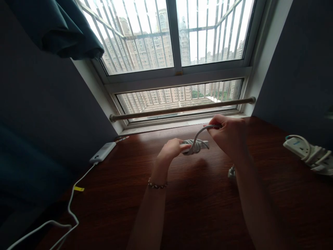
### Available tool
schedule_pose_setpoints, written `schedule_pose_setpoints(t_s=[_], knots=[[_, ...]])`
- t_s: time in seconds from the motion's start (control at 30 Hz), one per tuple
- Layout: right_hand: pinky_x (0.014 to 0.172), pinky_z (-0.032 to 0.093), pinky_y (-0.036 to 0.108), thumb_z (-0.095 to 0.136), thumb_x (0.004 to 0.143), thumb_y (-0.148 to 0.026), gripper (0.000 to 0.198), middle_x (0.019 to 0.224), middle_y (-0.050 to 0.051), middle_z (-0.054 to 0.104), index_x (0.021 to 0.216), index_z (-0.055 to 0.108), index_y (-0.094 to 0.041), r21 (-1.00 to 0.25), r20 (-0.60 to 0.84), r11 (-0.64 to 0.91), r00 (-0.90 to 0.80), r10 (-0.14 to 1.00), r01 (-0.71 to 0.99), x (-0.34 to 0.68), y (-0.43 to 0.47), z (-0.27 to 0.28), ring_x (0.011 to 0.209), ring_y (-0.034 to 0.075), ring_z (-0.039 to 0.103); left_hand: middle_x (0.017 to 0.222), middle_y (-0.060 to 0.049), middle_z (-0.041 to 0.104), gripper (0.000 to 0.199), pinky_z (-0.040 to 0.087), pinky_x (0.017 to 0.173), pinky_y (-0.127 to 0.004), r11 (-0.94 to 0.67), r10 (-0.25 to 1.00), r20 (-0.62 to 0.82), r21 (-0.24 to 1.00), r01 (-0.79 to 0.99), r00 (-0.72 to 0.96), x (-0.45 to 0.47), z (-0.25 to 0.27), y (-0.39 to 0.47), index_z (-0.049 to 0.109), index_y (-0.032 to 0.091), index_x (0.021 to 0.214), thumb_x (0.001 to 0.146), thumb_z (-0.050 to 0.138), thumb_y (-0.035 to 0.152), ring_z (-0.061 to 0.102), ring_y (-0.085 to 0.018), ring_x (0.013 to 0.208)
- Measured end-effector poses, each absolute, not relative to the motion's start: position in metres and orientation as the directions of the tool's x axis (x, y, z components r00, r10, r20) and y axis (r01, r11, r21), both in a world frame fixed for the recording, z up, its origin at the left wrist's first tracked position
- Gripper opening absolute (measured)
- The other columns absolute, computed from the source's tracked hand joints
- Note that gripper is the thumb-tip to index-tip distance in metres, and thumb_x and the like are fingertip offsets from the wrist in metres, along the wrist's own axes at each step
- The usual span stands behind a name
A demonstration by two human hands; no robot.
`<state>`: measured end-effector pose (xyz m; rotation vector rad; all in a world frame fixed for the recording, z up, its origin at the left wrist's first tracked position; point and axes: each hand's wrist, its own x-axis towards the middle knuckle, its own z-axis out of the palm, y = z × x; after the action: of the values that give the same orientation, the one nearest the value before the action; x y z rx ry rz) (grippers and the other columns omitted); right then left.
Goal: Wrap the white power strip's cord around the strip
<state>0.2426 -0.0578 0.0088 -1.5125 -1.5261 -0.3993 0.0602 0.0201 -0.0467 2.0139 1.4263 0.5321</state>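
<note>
A white power strip (205, 143) with its cord wound round the middle is held above the brown wooden tabletop. My left hand (170, 150) grips its left end, fingers closed. To the right and a little higher, my right hand (227, 130) pinches the loose run of white cord (199, 132), which arcs down to the wound coils. A pale plug (231, 172) lies on the wood beside my right forearm, partly hidden by it. A bead bracelet (157, 184) circles my left wrist.
At the far right of the tabletop (192, 208) lies another cord-wrapped power strip (296, 147). A white power bank-like box (103, 152) with a white cable (74, 194) is at the left. Beyond the back edge are a metal rail (182, 110) and a barred window. A dark curtain (67, 34) hangs upper left.
</note>
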Motion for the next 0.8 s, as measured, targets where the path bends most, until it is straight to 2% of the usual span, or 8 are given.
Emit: schedule_pose_setpoints(t_s=[0.13,0.27,0.33,0.43,0.53,0.6,0.67,0.8], knots=[[0.053,0.033,0.025,0.065,0.069,-0.028,0.012,0.053,0.000,0.058,0.061,0.064,-0.019,-0.481,0.750,0.222,0.268,0.604,0.848,0.257,-0.057,0.010,0.053,0.016,0.053,0.053,0.001,0.058,0.042,0.032,0.040,-0.019,-0.323,0.819,-0.127,0.705,0.632,0.560,0.048,-0.036,0.012,0.075,0.020,0.084,0.070,0.059,0.056,0.041,-0.010,0.043],[0.048,0.033,0.024,0.070,0.066,-0.032,0.018,0.052,-0.001,0.057,0.059,0.063,-0.017,-0.592,0.701,0.319,0.277,0.657,0.740,0.267,-0.056,0.011,0.051,0.014,0.052,0.058,0.000,0.063,0.039,0.039,0.041,-0.019,-0.291,0.619,-0.281,0.785,0.547,0.733,0.043,-0.024,0.000,0.075,0.021,0.089,0.069,0.065,0.053,0.049,-0.011,0.045],[0.048,0.034,0.024,0.072,0.065,-0.035,0.021,0.053,0.000,0.058,0.059,0.063,-0.016,-0.667,0.658,0.370,0.279,0.699,0.647,0.271,-0.056,0.011,0.051,0.014,0.052,0.060,-0.002,0.065,0.036,0.043,0.045,-0.021,-0.293,0.522,-0.299,0.817,0.497,0.799,0.044,-0.016,-0.007,0.076,0.020,0.085,0.068,0.067,0.050,0.054,-0.014,0.049],[0.050,0.038,0.024,0.077,0.060,-0.036,0.025,0.054,0.000,0.058,0.059,0.062,-0.016,-0.786,0.581,0.442,0.273,0.766,0.433,0.274,-0.052,0.009,0.053,0.015,0.053,0.072,-0.004,0.069,0.031,0.051,0.062,-0.027,-0.311,0.390,-0.261,0.865,0.393,0.883,0.047,-0.004,-0.016,0.076,0.019,0.083,0.071,0.066,0.046,0.062,-0.020,0.068],[0.055,0.042,0.025,0.081,0.053,-0.032,0.027,0.054,0.000,0.058,0.057,0.061,-0.015,-0.872,0.481,0.442,0.211,0.851,0.209,0.274,-0.048,0.008,0.056,0.015,0.056,0.079,-0.006,0.070,0.029,0.048,0.084,-0.033,-0.266,0.283,-0.261,0.903,0.337,0.923,0.046,0.006,-0.021,0.075,0.016,0.082,0.073,0.066,0.042,0.062,-0.026,0.089],[0.056,0.043,0.025,0.082,0.050,-0.030,0.027,0.055,0.000,0.058,0.056,0.060,-0.015,-0.909,0.415,0.403,0.155,0.896,0.108,0.273,-0.045,0.007,0.057,0.015,0.057,0.074,-0.007,0.070,0.031,0.046,0.088,-0.036,-0.220,0.289,-0.261,0.918,0.329,0.921,0.041,0.010,-0.022,0.075,0.015,0.081,0.068,0.071,0.043,0.062,-0.030,0.093],[0.054,0.041,0.023,0.083,0.049,-0.031,0.029,0.054,-0.001,0.057,0.055,0.059,-0.015,-0.928,0.373,0.368,0.135,0.918,0.057,0.271,-0.043,0.007,0.055,0.013,0.054,0.075,-0.009,0.070,0.037,0.046,0.088,-0.037,-0.204,0.345,-0.193,0.940,0.274,0.919,0.035,0.010,-0.022,0.074,0.014,0.084,0.067,0.071,0.046,0.062,-0.031,0.092],[0.048,0.036,0.021,0.082,0.049,-0.037,0.035,0.049,-0.005,0.047,0.052,0.055,-0.016,-0.942,0.335,0.332,0.203,0.920,0.052,0.267,-0.042,0.008,0.047,0.007,0.043,0.086,-0.012,0.069,0.051,0.049,0.074,-0.033,-0.191,0.557,0.152,0.980,-0.053,0.817,0.029,0.000,-0.025,0.072,0.012,0.093,0.068,0.065,0.056,0.063,-0.029,0.086]])
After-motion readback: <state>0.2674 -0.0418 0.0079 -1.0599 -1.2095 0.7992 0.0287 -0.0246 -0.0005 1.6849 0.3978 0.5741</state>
